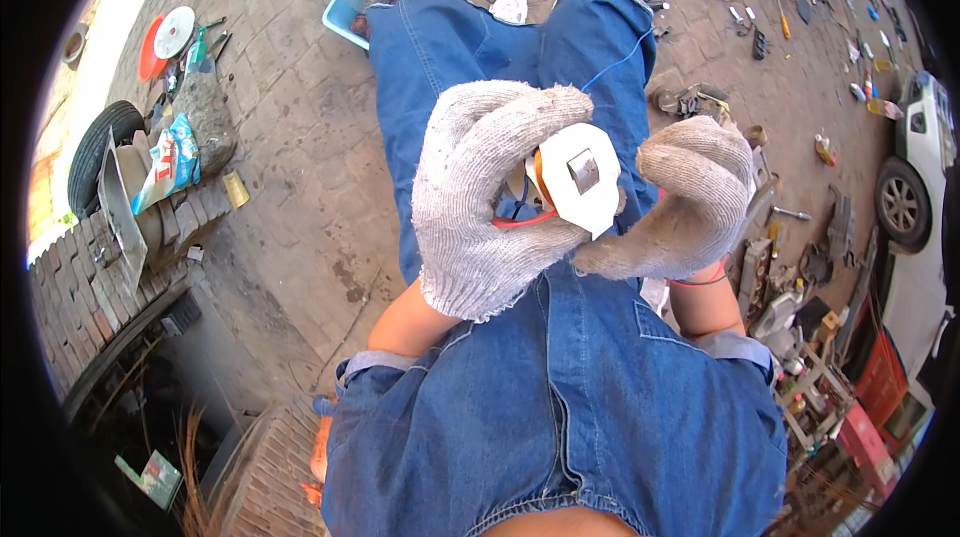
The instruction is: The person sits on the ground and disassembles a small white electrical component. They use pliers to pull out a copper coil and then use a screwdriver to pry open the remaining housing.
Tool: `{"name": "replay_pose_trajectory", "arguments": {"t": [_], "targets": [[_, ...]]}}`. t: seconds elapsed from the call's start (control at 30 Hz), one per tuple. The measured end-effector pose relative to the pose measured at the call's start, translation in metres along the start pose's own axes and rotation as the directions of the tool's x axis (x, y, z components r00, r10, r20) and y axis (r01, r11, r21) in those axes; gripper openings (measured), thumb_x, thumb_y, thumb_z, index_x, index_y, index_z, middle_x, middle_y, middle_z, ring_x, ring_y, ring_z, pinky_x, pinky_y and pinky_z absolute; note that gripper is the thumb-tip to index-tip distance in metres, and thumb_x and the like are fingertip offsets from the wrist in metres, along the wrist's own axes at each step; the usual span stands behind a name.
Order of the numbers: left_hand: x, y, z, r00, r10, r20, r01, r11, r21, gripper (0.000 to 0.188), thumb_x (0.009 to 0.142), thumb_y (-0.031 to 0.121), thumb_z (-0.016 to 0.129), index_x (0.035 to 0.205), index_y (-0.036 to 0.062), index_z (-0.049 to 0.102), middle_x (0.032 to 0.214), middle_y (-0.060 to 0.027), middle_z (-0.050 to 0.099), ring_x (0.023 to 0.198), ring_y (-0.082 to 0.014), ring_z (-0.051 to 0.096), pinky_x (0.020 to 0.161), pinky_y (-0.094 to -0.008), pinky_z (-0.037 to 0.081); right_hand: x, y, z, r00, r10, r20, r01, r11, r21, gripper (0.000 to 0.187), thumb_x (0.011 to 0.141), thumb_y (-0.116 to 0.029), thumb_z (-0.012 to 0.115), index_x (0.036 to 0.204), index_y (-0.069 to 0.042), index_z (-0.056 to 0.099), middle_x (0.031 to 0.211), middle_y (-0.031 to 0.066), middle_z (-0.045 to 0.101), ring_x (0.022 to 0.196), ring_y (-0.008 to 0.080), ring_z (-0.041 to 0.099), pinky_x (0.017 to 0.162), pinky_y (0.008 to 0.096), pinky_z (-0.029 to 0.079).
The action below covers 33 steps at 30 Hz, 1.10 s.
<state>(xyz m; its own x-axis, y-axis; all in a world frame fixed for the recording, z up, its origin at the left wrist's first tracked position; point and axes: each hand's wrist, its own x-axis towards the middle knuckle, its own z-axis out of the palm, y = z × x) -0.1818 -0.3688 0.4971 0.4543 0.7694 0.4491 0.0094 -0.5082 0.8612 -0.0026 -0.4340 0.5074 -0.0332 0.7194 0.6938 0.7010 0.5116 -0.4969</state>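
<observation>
In front of my lap, my left hand [480, 182], in a dirty white knitted glove, wraps its fingers and thumb round a wire coil with a white end plate [575, 199]. The plate is many-sided, with a square metal core showing in its middle. Orange-brown winding shows behind its left edge. A red wire [525, 221] runs beneath my left fingers, and a thin blue wire [620, 59] trails up over my knee. Close by on the right, my gloved right hand [690, 202] is curved, its thumb and fingers apart with nothing between them. Its thumb tip is by the plate's lower corner.
Beyond my left knee stands a light blue plastic basin [345, 12]. Scattered tools and parts lie on the brick paving to the right, near a white car [920, 157]. At left are a tyre [95, 157], a blue-white bag [172, 159] and a red dish [150, 52].
</observation>
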Motion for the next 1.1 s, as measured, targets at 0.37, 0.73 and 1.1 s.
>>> {"name": "replay_pose_trajectory", "arguments": {"t": [0.37,0.73,1.1], "targets": [[0.009,0.020,-0.011,0.974,-0.132,0.184,0.086,0.967,0.239,0.046,0.061,0.019,0.084,0.100,0.0062,0.063,0.088,-0.0099,0.062,0.080,-0.0269,0.063,0.070,-0.0348,0.052,0.027,0.007,-0.014,0.902,-0.110,0.418,0.131,0.991,-0.020,0.027,0.069,-0.027,0.078,0.084,-0.010,0.064,0.075,0.0063,0.061,0.061,0.0228,0.063,0.051,0.0313,0.049],[0.007,0.013,-0.020,0.916,-0.044,0.398,0.026,0.998,0.050,0.050,0.062,0.032,0.086,0.097,0.0041,0.064,0.090,-0.0132,0.063,0.081,-0.0302,0.066,0.073,-0.0352,0.054,0.015,0.008,-0.020,0.850,-0.042,0.526,-0.266,0.826,0.496,0.027,0.081,-0.015,0.072,0.103,0.001,0.066,0.090,0.0160,0.069,0.081,0.0327,0.070,0.071,0.0361,0.056],[-0.016,-0.009,-0.014,0.913,-0.017,0.408,0.060,0.994,-0.092,0.053,0.061,0.031,0.087,0.099,0.0026,0.064,0.095,-0.0149,0.064,0.089,-0.0322,0.066,0.081,-0.0372,0.054,0.002,-0.001,-0.016,0.806,0.110,0.582,-0.493,0.670,0.555,0.020,0.084,-0.011,0.068,0.098,0.003,0.068,0.084,0.0176,0.069,0.076,0.0294,0.070,0.068,0.0345,0.054]]}}
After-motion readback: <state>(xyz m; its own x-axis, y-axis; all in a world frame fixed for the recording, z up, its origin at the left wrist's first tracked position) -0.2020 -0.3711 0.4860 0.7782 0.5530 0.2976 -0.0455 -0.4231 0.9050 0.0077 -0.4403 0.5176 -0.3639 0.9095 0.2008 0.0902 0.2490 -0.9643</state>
